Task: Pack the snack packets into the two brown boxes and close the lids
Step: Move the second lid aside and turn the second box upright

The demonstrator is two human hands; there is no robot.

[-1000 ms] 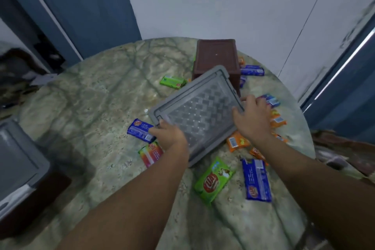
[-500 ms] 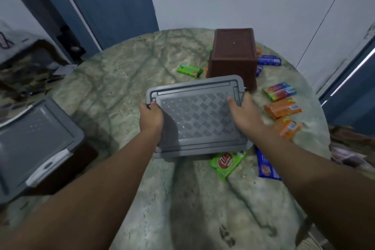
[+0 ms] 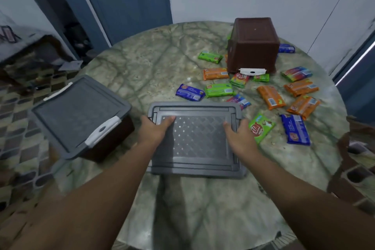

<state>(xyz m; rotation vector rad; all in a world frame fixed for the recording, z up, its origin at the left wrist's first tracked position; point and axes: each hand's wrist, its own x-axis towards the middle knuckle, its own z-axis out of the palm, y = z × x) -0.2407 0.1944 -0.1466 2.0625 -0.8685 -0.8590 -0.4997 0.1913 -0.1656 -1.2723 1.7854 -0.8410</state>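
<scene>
I grip a loose grey lid point(image 3: 196, 142) by its two short sides, my left hand point(image 3: 156, 130) at the left edge and my right hand point(image 3: 239, 138) at the right, thumbs on top. It lies flat low over the near middle of the round marble table point(image 3: 142, 67). A brown box point(image 3: 253, 46) stands upside down at the far right, a white latch at its base. A second brown box point(image 3: 109, 144) with its grey lid point(image 3: 77, 111) on sits at the left edge. Several snack packets lie scattered, among them a green packet point(image 3: 219, 90), an orange packet point(image 3: 271, 97) and a blue packet point(image 3: 295, 129).
More packets surround the upturned box, including a green packet point(image 3: 210, 57) behind it to the left and a blue packet point(image 3: 286, 48) at the far right rim. A blue door point(image 3: 129, 2) and a white wall stand behind the table. Patterned floor lies to the left.
The grey lid has come away from the upturned box toward me and now lies level. Both hands shifted to its short sides. More packets and the left box have come into view.
</scene>
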